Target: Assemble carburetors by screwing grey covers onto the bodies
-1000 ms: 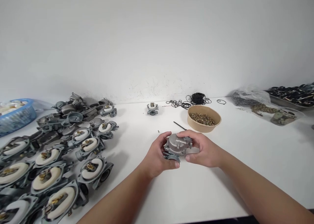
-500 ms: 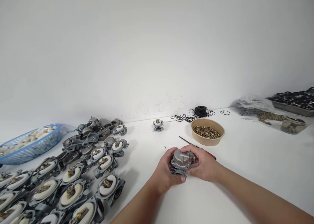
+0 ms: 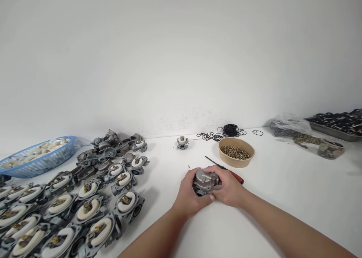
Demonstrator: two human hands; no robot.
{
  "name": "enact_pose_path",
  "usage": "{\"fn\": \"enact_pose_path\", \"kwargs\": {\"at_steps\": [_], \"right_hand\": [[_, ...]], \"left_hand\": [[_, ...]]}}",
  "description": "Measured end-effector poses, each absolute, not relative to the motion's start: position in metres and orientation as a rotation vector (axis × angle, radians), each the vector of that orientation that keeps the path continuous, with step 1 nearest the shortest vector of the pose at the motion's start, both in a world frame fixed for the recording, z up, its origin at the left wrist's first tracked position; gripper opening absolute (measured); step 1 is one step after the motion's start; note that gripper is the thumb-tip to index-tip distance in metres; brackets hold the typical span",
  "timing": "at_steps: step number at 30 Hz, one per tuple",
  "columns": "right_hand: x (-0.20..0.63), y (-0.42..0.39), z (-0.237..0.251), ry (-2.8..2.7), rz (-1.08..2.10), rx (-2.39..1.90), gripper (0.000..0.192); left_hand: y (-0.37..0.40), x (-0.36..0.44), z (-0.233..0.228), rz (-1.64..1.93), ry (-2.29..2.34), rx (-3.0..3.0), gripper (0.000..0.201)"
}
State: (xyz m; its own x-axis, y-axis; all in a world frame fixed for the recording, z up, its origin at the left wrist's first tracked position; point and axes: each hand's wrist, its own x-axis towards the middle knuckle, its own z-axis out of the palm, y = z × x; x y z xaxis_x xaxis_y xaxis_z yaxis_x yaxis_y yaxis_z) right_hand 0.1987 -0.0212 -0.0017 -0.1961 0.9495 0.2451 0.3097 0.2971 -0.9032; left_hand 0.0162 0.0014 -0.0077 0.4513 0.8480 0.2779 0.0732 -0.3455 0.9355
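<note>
Drawn closer together since a second ago, left hand (image 3: pixel 189 197) and right hand (image 3: pixel 229 189) both clasped round carburetor (image 3: pixel 206 181) just above tabletop (image 3: pixel 283 197), risking slipped, misaligned cover under uneven squeeze.

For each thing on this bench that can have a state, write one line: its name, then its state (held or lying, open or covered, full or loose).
Left hand: closed on the carburetor.
Right hand: closed on the carburetor.
Carburetor: held, metal cover on top.
Carburetors at left: in rows, uncovered, white floats showing.
Lone carburetor: apart, by the wall.
Paper bowl: open, holding small brass parts.
Screwdriver: lying behind the hands.
Blue basket: holding white parts.
Black rings: loose on the table.
</note>
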Motion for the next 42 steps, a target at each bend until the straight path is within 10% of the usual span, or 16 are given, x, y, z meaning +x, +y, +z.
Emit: {"fn": "enact_pose_path", "kwargs": {"at_steps": [42], "right_hand": [[0.211, -0.030, 0.008, -1.884, 0.730, -1.119, 0.042]], "left_hand": [[0.002, 0.018, -0.008, 1.097, 0.801, 1.844, 0.067]]}}
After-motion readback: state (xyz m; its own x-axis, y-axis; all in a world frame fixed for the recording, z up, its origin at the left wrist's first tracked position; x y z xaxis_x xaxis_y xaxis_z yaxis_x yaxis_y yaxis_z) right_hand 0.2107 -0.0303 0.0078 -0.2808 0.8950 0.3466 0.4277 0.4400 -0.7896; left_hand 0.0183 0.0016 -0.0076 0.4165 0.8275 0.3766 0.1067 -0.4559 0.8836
